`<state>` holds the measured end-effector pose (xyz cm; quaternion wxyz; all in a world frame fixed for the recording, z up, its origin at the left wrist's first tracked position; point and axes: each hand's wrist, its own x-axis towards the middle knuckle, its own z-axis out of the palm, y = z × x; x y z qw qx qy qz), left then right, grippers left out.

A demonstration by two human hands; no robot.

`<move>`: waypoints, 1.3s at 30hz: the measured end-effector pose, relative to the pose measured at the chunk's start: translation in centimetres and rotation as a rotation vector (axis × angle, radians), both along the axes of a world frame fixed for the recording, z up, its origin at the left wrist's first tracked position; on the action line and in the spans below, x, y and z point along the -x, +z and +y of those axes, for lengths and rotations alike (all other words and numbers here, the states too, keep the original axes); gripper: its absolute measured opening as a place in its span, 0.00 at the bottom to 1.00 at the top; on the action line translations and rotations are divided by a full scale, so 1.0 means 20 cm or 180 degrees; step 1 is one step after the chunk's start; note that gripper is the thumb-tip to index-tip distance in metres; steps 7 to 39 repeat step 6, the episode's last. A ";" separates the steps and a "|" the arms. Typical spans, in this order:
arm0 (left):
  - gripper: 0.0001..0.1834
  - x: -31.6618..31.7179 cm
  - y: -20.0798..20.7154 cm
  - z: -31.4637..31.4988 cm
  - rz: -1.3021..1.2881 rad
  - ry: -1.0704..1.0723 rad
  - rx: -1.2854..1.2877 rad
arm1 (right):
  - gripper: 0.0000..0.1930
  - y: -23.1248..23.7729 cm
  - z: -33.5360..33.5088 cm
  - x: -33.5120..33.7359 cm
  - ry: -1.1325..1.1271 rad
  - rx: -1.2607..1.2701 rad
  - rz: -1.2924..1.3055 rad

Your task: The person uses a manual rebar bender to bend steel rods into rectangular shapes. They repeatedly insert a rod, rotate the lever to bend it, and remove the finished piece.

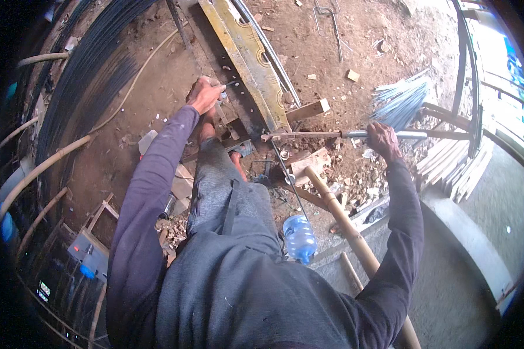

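My right hand (pixel 383 139) is wrapped around the metal grip of a long rebar bending wrench (pixel 320 135). The wrench lies roughly level, and its rusty jaw end reaches left to the near end of the yellow beam (pixel 247 64). By that jaw a thin dark steel rod (pixel 291 185) slants down toward me. My left hand (pixel 205 95) is closed beside the beam's left edge, thumb toward the beam. A short dark piece sticks out by its fingertips, too small to name. Below this hand, a dark plank (pixel 215 49) runs along the beam.
Long dark steel bars (pixel 87 75) curve along the left. A bundle of thin rods (pixel 399 99) and wooden strips (pixel 454 166) lie right. A bamboo pole (pixel 337 212) slants near my right arm, beside a blue water jug (pixel 300 238). Wood scraps litter the dirt.
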<state>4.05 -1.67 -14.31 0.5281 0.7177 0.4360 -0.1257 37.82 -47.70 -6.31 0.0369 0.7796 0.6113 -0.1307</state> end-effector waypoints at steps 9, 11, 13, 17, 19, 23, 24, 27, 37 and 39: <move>0.11 0.02 -0.07 -0.02 -0.0425 0.0238 -0.0132 | 0.02 -0.08 0.01 -0.08 0.0175 -0.0016 -0.0023; 0.11 0.02 -0.07 -0.02 -0.0425 0.0238 -0.0132 | 0.02 -0.08 0.01 -0.08 0.0175 -0.0016 -0.0023; 0.11 0.02 -0.07 -0.02 -0.0425 0.0238 -0.0132 | 0.02 -0.08 0.01 -0.08 0.0175 -0.0016 -0.0023; 0.11 0.02 -0.07 -0.02 -0.0425 0.0238 -0.0132 | 0.02 -0.08 0.01 -0.08 0.0175 -0.0016 -0.0023; 0.11 0.02 -0.07 -0.02 -0.0425 0.0238 -0.0132 | 0.02 -0.08 0.01 -0.08 0.0175 -0.0016 -0.0023; 0.11 0.02 -0.07 -0.02 -0.0425 0.0238 -0.0132 | 0.02 -0.08 0.01 -0.08 0.0175 -0.0016 -0.0023; 0.11 0.02 -0.07 -0.02 -0.0425 0.0238 -0.0132 | 0.02 -0.08 0.01 -0.08 0.0175 -0.0016 -0.0023; 0.11 0.02 -0.07 -0.02 -0.0425 0.0238 -0.0132 | 0.02 -0.08 0.01 -0.08 0.0175 -0.0016 -0.0023; 0.11 0.02 -0.07 -0.02 -0.0425 0.0238 -0.0132 | 0.02 -0.08 0.01 -0.08 0.0175 -0.0016 -0.0023; 0.11 0.02 -0.07 -0.02 -0.0425 0.0238 -0.0132 | 0.02 -0.08 0.01 -0.08 0.0175 -0.0016 -0.0023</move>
